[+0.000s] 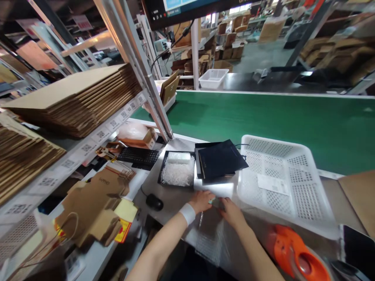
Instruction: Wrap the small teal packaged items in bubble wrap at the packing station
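My left hand (202, 201), with a ring and a white wristband, is closed at the near side of the table. Close to its right is my right hand (233, 212), fingers curled inward. Both seem to pinch the far end of a clear sheet of bubble wrap (208, 244), which lies towards my body; the fingers partly hide its edge. Beyond my left hand, an open black box (159, 177) holds white shredded filler (177, 173) and a wrapped item (179, 157). A black drawstring pouch (219, 158) rests on a dark box lid beside it.
A white perforated basket (312, 166) with a paper slip stands at right. Nearer me is an orange tape dispenser (299, 253). A mouse (154, 202) and keyboard (139, 156) lie left, below shelved flat cardboard (88, 101). A green conveyor (263, 117) runs behind.
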Available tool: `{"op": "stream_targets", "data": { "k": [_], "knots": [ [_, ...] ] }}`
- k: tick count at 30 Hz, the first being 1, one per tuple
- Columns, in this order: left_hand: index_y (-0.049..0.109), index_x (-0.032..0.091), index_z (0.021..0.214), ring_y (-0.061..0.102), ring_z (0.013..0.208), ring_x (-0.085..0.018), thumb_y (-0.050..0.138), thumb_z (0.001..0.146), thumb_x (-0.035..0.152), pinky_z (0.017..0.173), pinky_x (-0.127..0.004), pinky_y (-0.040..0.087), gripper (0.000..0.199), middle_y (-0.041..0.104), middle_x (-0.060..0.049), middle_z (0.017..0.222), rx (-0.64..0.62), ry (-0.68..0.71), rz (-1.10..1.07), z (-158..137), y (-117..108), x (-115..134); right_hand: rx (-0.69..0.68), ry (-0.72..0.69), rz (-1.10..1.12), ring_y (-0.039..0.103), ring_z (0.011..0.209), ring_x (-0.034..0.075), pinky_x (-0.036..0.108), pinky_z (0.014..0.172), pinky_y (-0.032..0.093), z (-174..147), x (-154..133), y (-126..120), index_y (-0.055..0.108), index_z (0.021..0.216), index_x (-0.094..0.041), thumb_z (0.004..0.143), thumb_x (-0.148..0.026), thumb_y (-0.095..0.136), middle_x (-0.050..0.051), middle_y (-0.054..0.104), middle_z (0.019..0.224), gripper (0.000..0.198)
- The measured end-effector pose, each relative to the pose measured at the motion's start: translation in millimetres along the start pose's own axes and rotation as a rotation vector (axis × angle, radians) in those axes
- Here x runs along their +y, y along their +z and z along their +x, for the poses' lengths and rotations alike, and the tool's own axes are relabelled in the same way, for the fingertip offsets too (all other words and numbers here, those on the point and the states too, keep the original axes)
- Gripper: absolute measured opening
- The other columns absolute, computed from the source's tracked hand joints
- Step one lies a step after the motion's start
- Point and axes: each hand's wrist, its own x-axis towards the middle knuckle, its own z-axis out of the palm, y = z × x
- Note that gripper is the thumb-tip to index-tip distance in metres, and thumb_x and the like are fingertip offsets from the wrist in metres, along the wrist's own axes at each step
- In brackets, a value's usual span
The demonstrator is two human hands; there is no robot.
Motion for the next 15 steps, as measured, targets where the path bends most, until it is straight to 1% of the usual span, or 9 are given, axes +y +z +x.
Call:
{"op": "stream_targets", "data": {
  "k": [3, 5, 6, 8, 10, 12, 13, 14, 15],
  "knots": [
    [0.067, 0.025, 0.139, 0.07, 0.117, -0.033, 0.078, 0.091, 0.029, 0.102, -0.047, 0.056, 0.049, 0.068, -0.01, 0.136, 0.019, -0.023, -0.057, -5.1, -4.9, -4.2, 0.027, -0.005, 0.126, 0.064, 0.131, 0.031, 0.043, 0.114, 0.049, -0.8, 17.5, -2.2, 0.054, 0.147, -0.004, 0.078, -0.017, 0.062, 0.024, 0.061, 0.146, 0.07],
    [0.063, 0.027, 0.144, 0.068, 0.121, -0.034, 0.079, 0.09, 0.035, 0.105, -0.046, 0.054, 0.057, 0.065, -0.01, 0.142, 0.048, -0.049, -0.115, -9.0, -11.3, -8.8, 0.049, 0.028, 0.224, 0.071, 0.117, 0.028, 0.041, 0.107, 0.054, -3.5, 33.5, -6.4, 0.048, 0.151, -0.002, 0.076, -0.025, 0.06, 0.026, 0.057, 0.152, 0.079],
    [0.063, 0.027, 0.144, 0.068, 0.123, -0.032, 0.077, 0.093, 0.036, 0.107, -0.045, 0.053, 0.054, 0.065, -0.009, 0.143, 0.068, -0.067, -0.15, -10.5, -14.9, -11.3, 0.058, 0.056, 0.271, 0.074, 0.105, 0.027, 0.042, 0.102, 0.057, -4.8, 41.6, -8.5, 0.048, 0.15, -0.001, 0.077, -0.029, 0.058, 0.027, 0.059, 0.149, 0.079],
    [0.066, 0.024, 0.139, 0.066, 0.126, -0.028, 0.067, 0.099, 0.032, 0.111, -0.042, 0.05, 0.041, 0.067, -0.009, 0.14, 0.106, -0.11, -0.228, -11.4, -21.0, -15.8, 0.074, 0.124, 0.361, 0.074, 0.083, 0.024, 0.045, 0.091, 0.06, -5.9, 55.3, -10.5, 0.054, 0.143, -0.002, 0.08, -0.035, 0.055, 0.023, 0.072, 0.128, 0.071],
    [0.069, 0.02, 0.132, 0.065, 0.126, -0.026, 0.063, 0.101, 0.023, 0.114, -0.042, 0.047, 0.032, 0.07, -0.009, 0.133, 0.122, -0.16, -0.315, -9.4, -23.0, -18.0, 0.088, 0.19, 0.448, 0.072, 0.073, 0.021, 0.042, 0.082, 0.061, -3.7, 63.2, -7.8, 0.062, 0.13, -0.008, 0.086, -0.038, 0.054, 0.012, 0.078, 0.099, 0.055],
    [0.071, 0.016, 0.122, 0.066, 0.121, -0.025, 0.064, 0.099, 0.018, 0.112, -0.045, 0.048, 0.024, 0.073, -0.009, 0.123, 0.118, -0.232, -0.412, -6.0, -19.7, -17.4, 0.087, 0.241, 0.517, 0.067, 0.066, 0.016, 0.035, 0.069, 0.057, 1.6, 64.9, -0.7, 0.069, 0.105, -0.015, 0.092, -0.042, 0.056, 0.002, 0.071, 0.075, 0.033],
    [0.071, 0.015, 0.114, 0.068, 0.116, -0.025, 0.064, 0.099, 0.017, 0.108, -0.046, 0.05, 0.017, 0.074, -0.008, 0.116, 0.113, -0.276, -0.468, -4.5, -16.4, -16.1, 0.079, 0.258, 0.537, 0.063, 0.061, 0.014, 0.03, 0.063, 0.053, 4.9, 64.1, 4.0, 0.068, 0.09, -0.017, 0.094, -0.044, 0.059, -0.002, 0.065, 0.066, 0.029],
    [0.072, 0.014, 0.107, 0.069, 0.11, -0.024, 0.063, 0.1, 0.018, 0.104, -0.045, 0.052, 0.012, 0.075, -0.008, 0.109, 0.111, -0.323, -0.53, -3.5, -12.5, -14.6, 0.073, 0.273, 0.546, 0.057, 0.056, 0.012, 0.027, 0.058, 0.049, 8.1, 62.6, 9.0, 0.064, 0.077, -0.018, 0.095, -0.046, 0.061, -0.005, 0.058, 0.059, 0.033],
    [0.071, 0.014, 0.101, 0.069, 0.105, -0.023, 0.061, 0.102, 0.021, 0.1, -0.043, 0.054, 0.012, 0.074, -0.007, 0.104, 0.112, -0.37, -0.601, -3.1, -8.3, -13.0, 0.073, 0.29, 0.549, 0.052, 0.051, 0.01, 0.026, 0.054, 0.044, 11.1, 60.9, 14.1, 0.058, 0.069, -0.019, 0.096, -0.048, 0.062, -0.007, 0.051, 0.053, 0.04]
  ]
}}
